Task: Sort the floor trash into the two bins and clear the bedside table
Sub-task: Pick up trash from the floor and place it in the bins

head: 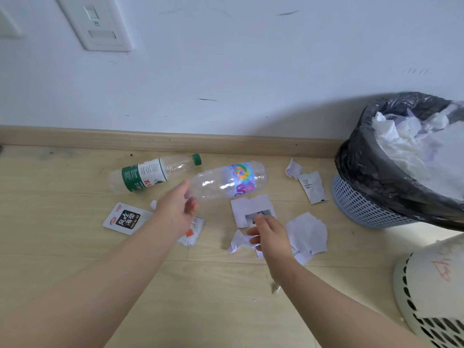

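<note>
Two bottles: a clear soda bottle (226, 183) with a rainbow-coloured label, plus a water bottle (148, 175) with a green label and green cap
Left hand (177, 208): curled round the neck end of the clear soda bottle, holding it sideways, base aimed toward the blue bin
Water bottle spot: flat on the wooden floor (50, 192) just behind the held one, near the baseboard (226, 143), cap pointing right
Right hand (268, 234): over the torn paper, fingers loosely bent, tips right at a crumpled scrap (238, 243); can't tell if pinching it or only touching
Hands overall: apart, left reaching further out than right
Other paper: torn sheet (251, 205) beyond the right fingertips, bigger white piece (307, 233) to its right, small crumpled bit (292, 168) nearer the baseboard
Sachets: black-panel sachet (124, 218) left of the left wrist, orange-marked sachet (192, 232) partly under that wrist, pale sachet (312, 187) near the blue bin
Blue bin (364, 209): mesh basket, black liner, stuffed with white tissue, over on the right by the wall
White bin (426, 285): bottom right corner, slotted sides, red scribble on it, only partly in view
Wall: white, scuffed, switch plate (100, 23) top left
</note>
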Demonstrator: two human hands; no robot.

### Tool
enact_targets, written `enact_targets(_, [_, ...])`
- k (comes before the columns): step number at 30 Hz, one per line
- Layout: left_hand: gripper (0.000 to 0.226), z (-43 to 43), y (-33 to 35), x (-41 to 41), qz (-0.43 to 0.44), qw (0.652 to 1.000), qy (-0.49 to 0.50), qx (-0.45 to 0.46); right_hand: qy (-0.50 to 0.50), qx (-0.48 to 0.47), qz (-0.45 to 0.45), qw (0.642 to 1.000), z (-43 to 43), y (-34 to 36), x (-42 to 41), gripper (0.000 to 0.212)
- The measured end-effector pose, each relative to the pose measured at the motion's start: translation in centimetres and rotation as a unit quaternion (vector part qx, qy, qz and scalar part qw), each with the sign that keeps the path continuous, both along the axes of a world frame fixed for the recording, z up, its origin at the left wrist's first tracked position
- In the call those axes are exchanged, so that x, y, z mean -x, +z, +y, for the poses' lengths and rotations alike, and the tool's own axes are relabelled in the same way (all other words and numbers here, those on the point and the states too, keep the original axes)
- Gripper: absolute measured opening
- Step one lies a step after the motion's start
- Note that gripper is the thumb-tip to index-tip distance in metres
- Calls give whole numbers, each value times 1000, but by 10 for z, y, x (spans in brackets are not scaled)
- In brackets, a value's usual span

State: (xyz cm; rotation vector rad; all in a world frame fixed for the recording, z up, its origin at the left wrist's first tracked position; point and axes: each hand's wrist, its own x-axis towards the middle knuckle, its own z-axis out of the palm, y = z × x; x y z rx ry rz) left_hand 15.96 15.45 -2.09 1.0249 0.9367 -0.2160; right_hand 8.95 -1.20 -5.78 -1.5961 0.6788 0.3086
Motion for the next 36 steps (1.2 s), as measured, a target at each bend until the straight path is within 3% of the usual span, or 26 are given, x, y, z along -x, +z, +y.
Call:
enact_targets(3, [7,-25,-11,25,-32,991,-126,-36,-15,-75,26,997,8,7,-7,22])
enact_targets(6, [30,-44,-20,56,-58,960,-259,-87,-71,-141,67,985,10,13,-13,34])
enact_targets(10, [36,-52,-26,73,-69,915,-382,-115,-79,-143,75,984,6,12,-12,53])
enact_targets(15, [15,-41,-27,54,-76,870,-453,-180,-90,-120,53,987,-3,8,-9,54])
enact_targets(17, [8,-29,-29,38,-101,846,-446,-275,-98,-105,47,989,-6,7,-9,55])
enact_targets(20, [12,-5,-30,7,-129,779,-432,-436,-106,-75,49,990,-9,4,-7,53])
enact_targets(21, [19,5,-32,-4,-129,741,-429,-500,-106,-67,51,991,-10,2,-6,52])
enact_targets(24, [41,37,-34,-36,-107,584,-452,-666,-97,-59,57,992,-11,0,-3,49])
enact_targets(25, [50,44,-34,-46,-79,565,-463,-678,-93,-58,58,992,-12,0,-2,49])
enact_targets(26, [58,51,-34,-54,-42,584,-464,-664,-86,-55,59,993,-12,-1,-1,49])
enact_targets(28, [69,59,-34,-71,23,659,-448,-604,-73,-48,63,994,-13,-3,-1,50])
enact_targets(29, [73,61,-35,-78,40,675,-450,-583,-70,-46,65,994,-13,-4,0,50])
enact_targets(32, [78,64,-35,-85,69,632,-492,-594,-66,-40,66,995,-15,-6,1,49])
enact_targets(36, [58,65,-31,-75,95,539,-490,-678,-65,-34,65,995,-15,-8,-1,48])
